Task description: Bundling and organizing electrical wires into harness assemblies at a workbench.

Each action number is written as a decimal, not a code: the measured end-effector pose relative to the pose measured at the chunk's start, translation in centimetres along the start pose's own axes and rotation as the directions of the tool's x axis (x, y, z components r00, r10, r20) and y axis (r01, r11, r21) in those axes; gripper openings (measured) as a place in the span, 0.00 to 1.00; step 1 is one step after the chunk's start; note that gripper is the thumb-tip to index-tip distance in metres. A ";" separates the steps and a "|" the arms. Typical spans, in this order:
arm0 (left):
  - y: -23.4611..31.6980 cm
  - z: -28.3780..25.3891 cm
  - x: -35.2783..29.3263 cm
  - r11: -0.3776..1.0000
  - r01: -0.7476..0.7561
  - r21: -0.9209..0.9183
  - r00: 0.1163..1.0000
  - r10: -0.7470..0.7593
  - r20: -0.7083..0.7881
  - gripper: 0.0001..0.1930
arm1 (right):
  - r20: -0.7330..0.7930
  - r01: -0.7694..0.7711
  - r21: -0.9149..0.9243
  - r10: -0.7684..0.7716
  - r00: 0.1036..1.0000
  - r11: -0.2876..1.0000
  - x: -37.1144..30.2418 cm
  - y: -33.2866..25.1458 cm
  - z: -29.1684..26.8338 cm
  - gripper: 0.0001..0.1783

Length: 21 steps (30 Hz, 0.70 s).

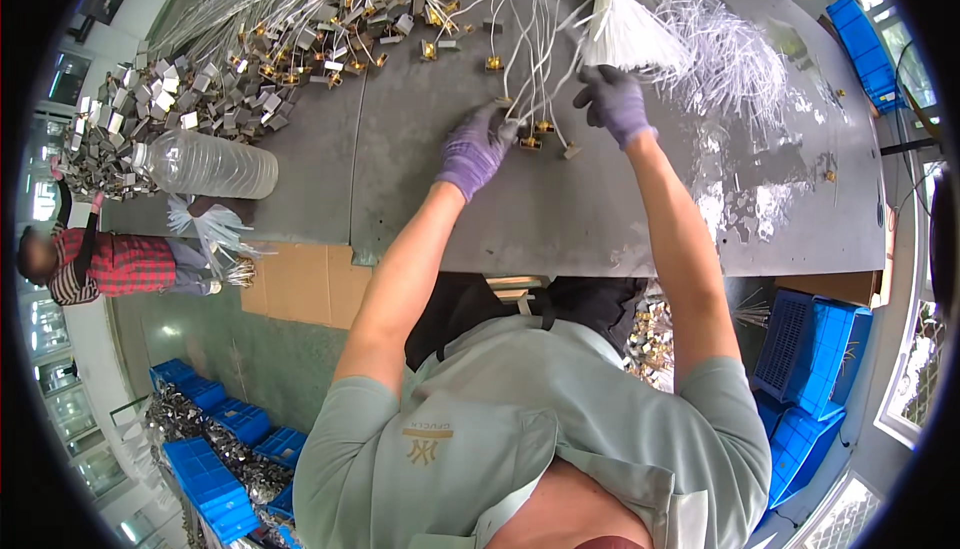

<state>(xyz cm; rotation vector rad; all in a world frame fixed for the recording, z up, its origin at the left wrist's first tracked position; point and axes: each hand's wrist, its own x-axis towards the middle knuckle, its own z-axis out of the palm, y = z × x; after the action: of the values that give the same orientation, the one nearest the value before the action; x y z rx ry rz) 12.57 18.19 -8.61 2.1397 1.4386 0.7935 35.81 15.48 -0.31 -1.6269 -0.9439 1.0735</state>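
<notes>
My left hand point(478, 146), in a purple and grey work glove, closes its fingertips on thin white wires point(527, 74) with small metal pieces at their ends. Just beyond those fingers, a few brass-coloured end pieces point(531, 143) and a grey block point(571, 152) lie on the table. My right hand point(615, 106), gloved alike, is beside the lower end of a thick bundle of white wires point(620, 24). Its fingers are bent but apart, and I see nothing held in them.
A heap of grey metal blocks on wires point(220, 89) covers the table's left, near a clear plastic bottle point(208, 164). Loose white strands point(725, 54) lie right of the bundle. Blue crates point(812, 349) stand at lower right. A person in red plaid point(125, 261) stands at far left.
</notes>
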 end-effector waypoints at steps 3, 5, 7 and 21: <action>-1.2 1.3 4.1 0.996 -0.066 0.057 0.955 0.079 -0.286 0.27 | -0.041 0.104 0.401 -0.096 0.995 0.910 -1.6 0.1 -1.7 0.19; -1.4 1.8 8.4 0.992 0.006 -0.128 0.941 -0.049 -0.336 0.28 | 0.064 0.068 0.560 -0.125 0.990 0.826 -4.0 1.2 -0.5 0.19; -2.2 2.7 11.4 0.991 -0.015 -0.132 0.931 -0.035 -0.363 0.25 | 0.150 0.243 0.142 -0.263 0.953 0.960 -5.4 3.1 0.1 0.19; -5.5 -10.2 -6.8 0.834 0.325 -0.446 0.934 -0.356 0.015 0.12 | -0.120 0.042 0.384 0.005 0.993 0.922 -7.3 6.7 0.5 0.15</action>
<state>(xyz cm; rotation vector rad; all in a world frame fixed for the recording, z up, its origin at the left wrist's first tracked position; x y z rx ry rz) -0.05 14.26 -6.09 1.4752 1.4493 0.9519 33.72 7.16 -5.20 -1.3339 -0.6195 1.0601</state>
